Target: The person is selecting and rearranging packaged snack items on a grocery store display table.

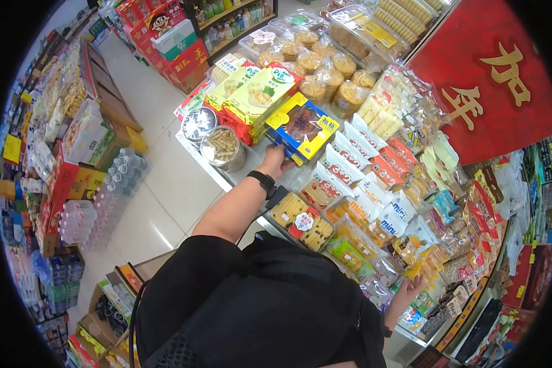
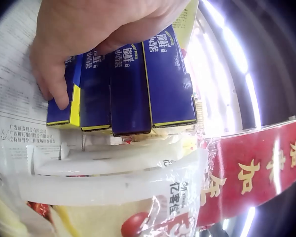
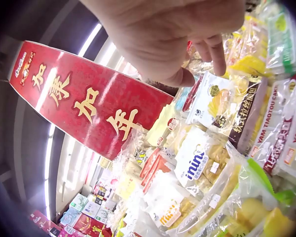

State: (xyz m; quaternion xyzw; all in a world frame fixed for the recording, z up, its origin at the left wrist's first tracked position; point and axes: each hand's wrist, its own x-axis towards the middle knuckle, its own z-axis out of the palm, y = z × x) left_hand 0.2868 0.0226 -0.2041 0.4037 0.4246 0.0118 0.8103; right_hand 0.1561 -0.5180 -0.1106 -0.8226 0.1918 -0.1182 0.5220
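At the near-left edge of the display table, my left hand grips the low end of a stack of blue-and-yellow pastry boxes. The top box has a clear window with brown food under it. In the left wrist view, fingers curl over the end of the blue box lying against a printed newspaper sheet. My right hand hangs over bagged snacks at the right, fingers loosely bent and holding nothing. Under it, the right wrist view shows a white-and-brown bread bag.
Two yellow-green packs stand behind the boxes; a round tub of sticks sits left of them. White "3+2" bread bags and "mini" bags fill the middle. A red banner hangs at the right.
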